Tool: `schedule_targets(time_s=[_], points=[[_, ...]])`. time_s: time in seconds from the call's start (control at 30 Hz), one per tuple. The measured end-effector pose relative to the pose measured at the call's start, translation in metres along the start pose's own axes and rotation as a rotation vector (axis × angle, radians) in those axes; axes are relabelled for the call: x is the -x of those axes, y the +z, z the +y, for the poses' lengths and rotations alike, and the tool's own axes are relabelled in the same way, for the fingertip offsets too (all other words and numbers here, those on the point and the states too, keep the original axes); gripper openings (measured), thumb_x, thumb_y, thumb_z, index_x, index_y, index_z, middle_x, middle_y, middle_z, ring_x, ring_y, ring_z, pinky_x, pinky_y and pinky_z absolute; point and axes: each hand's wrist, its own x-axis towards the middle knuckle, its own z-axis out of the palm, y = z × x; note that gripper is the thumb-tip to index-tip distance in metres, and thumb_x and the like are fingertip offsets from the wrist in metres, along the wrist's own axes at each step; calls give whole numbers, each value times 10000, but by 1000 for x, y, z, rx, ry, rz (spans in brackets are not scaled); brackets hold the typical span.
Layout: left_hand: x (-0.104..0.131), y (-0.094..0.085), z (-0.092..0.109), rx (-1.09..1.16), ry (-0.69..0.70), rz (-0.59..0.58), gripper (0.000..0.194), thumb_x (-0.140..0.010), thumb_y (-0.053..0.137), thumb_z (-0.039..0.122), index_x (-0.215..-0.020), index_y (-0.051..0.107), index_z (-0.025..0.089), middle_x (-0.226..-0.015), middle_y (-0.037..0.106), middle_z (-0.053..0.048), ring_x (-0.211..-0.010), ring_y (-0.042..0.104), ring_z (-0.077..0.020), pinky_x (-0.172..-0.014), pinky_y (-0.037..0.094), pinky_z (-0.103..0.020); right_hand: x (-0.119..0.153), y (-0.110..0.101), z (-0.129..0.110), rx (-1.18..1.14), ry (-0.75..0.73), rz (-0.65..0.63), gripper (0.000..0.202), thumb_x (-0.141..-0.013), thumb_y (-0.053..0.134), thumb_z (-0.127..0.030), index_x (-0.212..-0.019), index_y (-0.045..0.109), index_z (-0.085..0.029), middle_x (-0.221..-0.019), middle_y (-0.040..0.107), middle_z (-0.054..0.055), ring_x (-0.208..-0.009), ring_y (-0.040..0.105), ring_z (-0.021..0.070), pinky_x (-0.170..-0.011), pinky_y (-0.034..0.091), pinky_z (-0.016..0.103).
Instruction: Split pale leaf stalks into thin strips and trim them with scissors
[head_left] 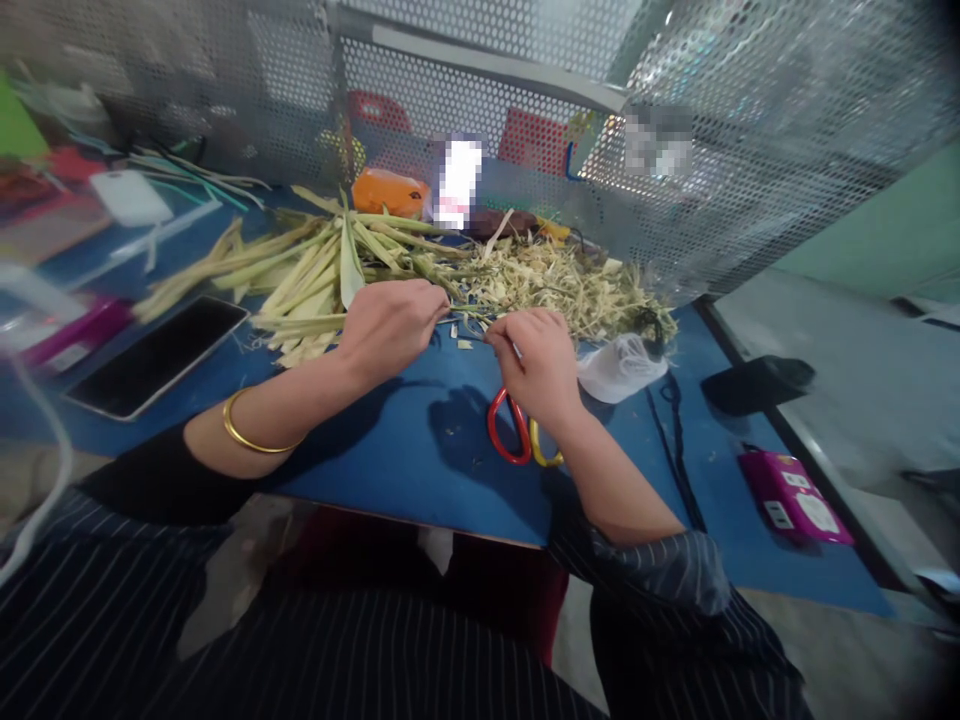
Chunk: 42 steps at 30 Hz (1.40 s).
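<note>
Both my hands are over the blue table (465,490), fingers closed in pinches. A thin green plant strand (468,309) spans the short gap between their fingertips. My left hand (396,322), with a gold bangle on its forearm, grips the strand's left end. At the other end my right hand (535,358) pinches it, though the exact hold is partly hidden. Scissors with one red and one yellow handle (509,458) lie under my right hand; their blades are hidden. Beyond my left hand lies a bundle of pale green stalks (307,270), and beyond my right a heap of shredded plant strips (574,285).
A black phone (161,355) lies at the left. To the right are a white plastic bag (622,368), a dark strap (670,450) and a purple box (795,497). An orange packet (388,192) stands against the perforated metal screen (480,85) at the back.
</note>
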Motion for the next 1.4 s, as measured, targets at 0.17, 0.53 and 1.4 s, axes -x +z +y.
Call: schedule_targets(time_s=[0.17, 0.53, 1.4], points=[[0, 6, -1, -107, 367, -217, 230, -841, 457, 96, -799, 670, 173, -721, 649, -51, -645, 581, -185, -498, 285, -301, 0, -2, 0, -45, -1, 11, 193, -950, 417, -255, -821, 552, -204, -829, 652, 45, -776, 563, 173, -752, 392, 315], [-2, -1, -3, 262, 152, 17, 257, -923, 462, 255, -890, 698, 156, -854, 718, -61, -789, 639, -169, -673, 421, -262, 3, 22, 16, -674, 450, -156, 161, -875, 523, -291, -751, 571, -199, -518, 451, -60, -461, 432, 98, -492, 340, 239], [-6, 3, -8, 485, 32, 16, 224, -884, 539, 292, -854, 721, 164, -810, 729, -60, -751, 653, -165, -675, 454, -262, 6, 21, 2, -631, 248, -185, 159, -906, 503, -263, -783, 582, -201, -646, 561, -22, -560, 530, 106, -596, 443, 266]])
